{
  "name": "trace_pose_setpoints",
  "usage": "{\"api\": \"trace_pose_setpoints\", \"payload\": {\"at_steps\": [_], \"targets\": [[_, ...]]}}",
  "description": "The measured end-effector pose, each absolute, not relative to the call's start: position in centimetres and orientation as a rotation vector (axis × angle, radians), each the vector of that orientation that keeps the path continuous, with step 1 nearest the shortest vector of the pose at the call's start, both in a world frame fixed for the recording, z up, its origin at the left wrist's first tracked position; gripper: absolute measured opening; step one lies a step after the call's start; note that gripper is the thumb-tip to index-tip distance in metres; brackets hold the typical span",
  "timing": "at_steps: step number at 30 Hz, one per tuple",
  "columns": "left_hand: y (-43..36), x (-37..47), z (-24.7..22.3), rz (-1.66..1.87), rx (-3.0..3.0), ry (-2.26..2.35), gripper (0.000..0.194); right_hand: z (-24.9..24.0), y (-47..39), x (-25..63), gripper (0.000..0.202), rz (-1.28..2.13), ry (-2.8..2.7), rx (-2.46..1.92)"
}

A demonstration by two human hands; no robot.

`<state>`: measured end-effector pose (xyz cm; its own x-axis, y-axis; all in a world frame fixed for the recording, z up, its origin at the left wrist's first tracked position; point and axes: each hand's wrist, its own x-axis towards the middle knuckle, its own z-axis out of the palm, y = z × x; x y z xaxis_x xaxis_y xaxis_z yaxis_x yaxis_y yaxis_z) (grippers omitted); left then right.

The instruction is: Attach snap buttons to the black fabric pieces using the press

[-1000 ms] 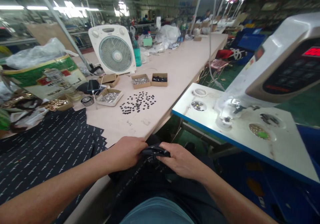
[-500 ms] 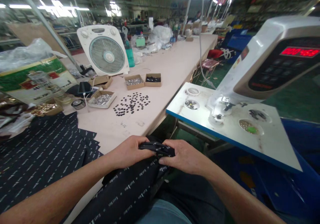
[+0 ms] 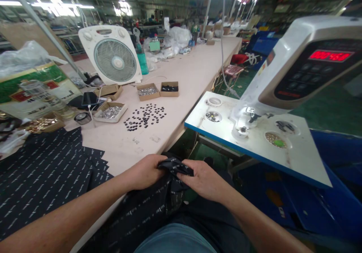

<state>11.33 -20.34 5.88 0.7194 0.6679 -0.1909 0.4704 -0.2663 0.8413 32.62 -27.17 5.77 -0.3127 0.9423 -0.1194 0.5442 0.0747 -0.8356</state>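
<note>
A dark printed fabric hangs over my lap, its upper edge bunched between both hands. My left hand is closed on that edge, thumb and fingers pinching it. Facing it, my right hand grips the same gathered edge a short way to the right. Folds hide some of my fingertips. More of the dark printed cloth lies on the table at the left. Beyond my hands, many small black snap parts are scattered on the table, with a few silver bits nearer to me.
At the right stands a snap-press machine with a red display on a white, blue-edged board. Small cardboard boxes of metal parts, a white tray, a tape roll and a box fan are on the table.
The view has shifted slightly, so the surroundings sit a little further left. Both hands keep hold of the fabric, whose gathered edge has twisted and whose hanging part has shifted.
</note>
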Motion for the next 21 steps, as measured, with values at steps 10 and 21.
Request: {"api": "trace_pose_setpoints", "payload": {"at_steps": [10, 21], "targets": [[-23.9, 12.6, 4.9, 0.356, 1.163, 0.937, 0.023, 5.7, -27.5, 33.0, 0.021, 1.343, -1.694, -1.446], [-23.8, 12.2, 5.1, 0.379, 0.773, 0.86, 0.023, 5.9, -28.2, 32.8, 0.012, 1.507, -1.67, -1.441]]}}
